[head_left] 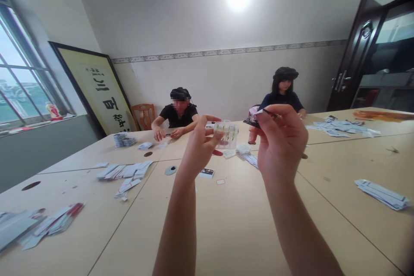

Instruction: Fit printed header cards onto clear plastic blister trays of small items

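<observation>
Raised over the table, my left hand (203, 143) grips a small clear plastic case (229, 139) between thumb and fingers. Several slim gold-and-dark pieces lie in a row inside the case; their kind is too small to make out. To the right of it, my right hand (283, 142) is closed in a pinch on a dark printed card (252, 120) with a pale edge. The two hands are apart, and the card does not touch the case. Below them on the table (233, 224) are more clear cases (243, 149) and a small dark printed card (207, 173).
White paper strips lie in piles at left (124, 171), near left (53, 224) and right (381, 194). A larger scattered heap (339, 127) is at the far right. Two people (179, 112) sit across the table. Stacked packs (124, 139) stand at the far left.
</observation>
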`<state>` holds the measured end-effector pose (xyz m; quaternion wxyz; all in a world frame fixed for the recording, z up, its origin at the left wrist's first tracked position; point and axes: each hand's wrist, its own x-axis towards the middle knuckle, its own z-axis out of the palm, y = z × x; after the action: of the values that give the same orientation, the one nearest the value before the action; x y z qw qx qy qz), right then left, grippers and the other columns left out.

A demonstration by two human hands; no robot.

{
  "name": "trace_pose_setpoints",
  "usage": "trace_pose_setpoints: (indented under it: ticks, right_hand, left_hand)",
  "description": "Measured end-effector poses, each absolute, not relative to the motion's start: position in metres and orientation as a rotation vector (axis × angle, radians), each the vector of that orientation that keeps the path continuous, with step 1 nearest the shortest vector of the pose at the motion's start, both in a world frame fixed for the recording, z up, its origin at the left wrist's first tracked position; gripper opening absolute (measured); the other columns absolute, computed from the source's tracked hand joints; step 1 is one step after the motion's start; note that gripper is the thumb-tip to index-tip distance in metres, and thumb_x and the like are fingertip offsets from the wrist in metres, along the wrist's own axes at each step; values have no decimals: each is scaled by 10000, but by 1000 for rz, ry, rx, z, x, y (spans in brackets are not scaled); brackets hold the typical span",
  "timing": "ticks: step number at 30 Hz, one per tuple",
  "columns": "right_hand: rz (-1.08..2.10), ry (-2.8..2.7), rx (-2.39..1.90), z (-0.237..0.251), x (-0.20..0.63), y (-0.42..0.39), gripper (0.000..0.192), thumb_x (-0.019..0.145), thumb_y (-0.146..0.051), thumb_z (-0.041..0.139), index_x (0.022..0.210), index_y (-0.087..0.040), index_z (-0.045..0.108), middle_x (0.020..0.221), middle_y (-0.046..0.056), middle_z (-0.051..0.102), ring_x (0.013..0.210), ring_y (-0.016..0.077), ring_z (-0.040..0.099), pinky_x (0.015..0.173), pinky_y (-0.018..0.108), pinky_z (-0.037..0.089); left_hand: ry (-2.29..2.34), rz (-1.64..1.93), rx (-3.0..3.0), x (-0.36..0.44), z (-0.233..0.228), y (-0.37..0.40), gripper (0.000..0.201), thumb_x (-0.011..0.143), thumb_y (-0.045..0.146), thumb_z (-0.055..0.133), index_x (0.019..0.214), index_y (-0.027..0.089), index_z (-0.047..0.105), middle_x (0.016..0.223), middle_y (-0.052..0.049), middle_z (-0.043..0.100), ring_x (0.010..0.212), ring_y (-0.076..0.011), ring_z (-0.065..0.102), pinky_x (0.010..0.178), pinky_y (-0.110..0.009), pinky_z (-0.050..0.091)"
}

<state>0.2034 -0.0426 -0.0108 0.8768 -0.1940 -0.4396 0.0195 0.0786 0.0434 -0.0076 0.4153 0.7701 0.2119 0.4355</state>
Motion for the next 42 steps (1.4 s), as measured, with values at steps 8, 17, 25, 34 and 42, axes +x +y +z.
trace_pose_setpoints:
  ticks: [8, 17, 25, 34, 42]
  right_hand:
    - [265, -1207, -666, -7, 217, -56, 137, 817, -280, 812, 804, -184, 714, 551, -47, 642, 362, 51, 517, 319, 141, 360]
    - [109, -1205, -919, -3, 215, -61, 162, 836, -275, 756, 738, -160, 700, 429, -73, 511, 328, 47, 442, 322, 150, 350]
    - [86, -1230, -916, -2, 211, -64, 144, 838, -252, 753, 739, -166, 694, 457, -73, 524, 359, 49, 461, 354, 153, 388]
    - [247, -1313, -809, -4, 215, -63, 181, 852, -300, 778, 756, -177, 685, 499, -69, 547, 379, 47, 484, 377, 156, 405]
    - [370, -1307, -727, -4, 215, -63, 185, 835, -298, 801, 759, -176, 684, 452, -77, 535, 349, 39, 471, 344, 137, 356]
  left_hand:
    - [250, 1161, 1763, 90, -7, 30, 311, 865, 265, 688, 1100, 230, 488, 870, -16, 692, 756, -176, 724, 546, -254, 642]
    - [110, 1115, 1700, 78, -4, 29, 275, 930, 441, 656, 1103, 239, 589, 640, 55, 513, 633, -121, 618, 580, -297, 669]
    - [99, 1091, 1751, 70, 1, 22, 298, 918, 416, 696, 1128, 236, 584, 655, 47, 549, 650, -105, 567, 614, -312, 685]
    - [103, 1075, 1728, 69, 1, 24, 302, 901, 383, 724, 1118, 225, 585, 644, 53, 549, 632, -104, 583, 590, -308, 686]
    - [126, 1074, 1735, 66, 3, 24, 293, 913, 385, 711, 1133, 228, 597, 654, 48, 542, 646, -107, 583, 574, -313, 687]
